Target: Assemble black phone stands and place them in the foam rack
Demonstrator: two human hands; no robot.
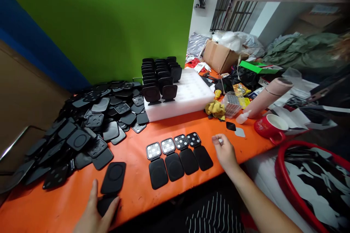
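At the table's near left, my left hand (94, 211) has its thumb and a finger on either side of the near panel of a black folding pad (113, 178). The far panel of that pad lies face up and shows a ring mark. My right hand (225, 153) is closed, and a small round whitish piece (220, 141) shows at its fingers; the rest is hidden. Just left of it, several unfolded pads form a row, among them a black pad (203, 158). Their far panels carry round silvery spots, and two of those panels (153, 150) look whiter.
A heap of black pads (95, 120) covers the left side. Upright pads stand in a white foam block (188, 91) at the back. Toward the right are a yellow cloth (215, 109), a clear box (231, 103), a pink flask (269, 96), a red mug (269, 125) and a red-rimmed basket (281, 167).
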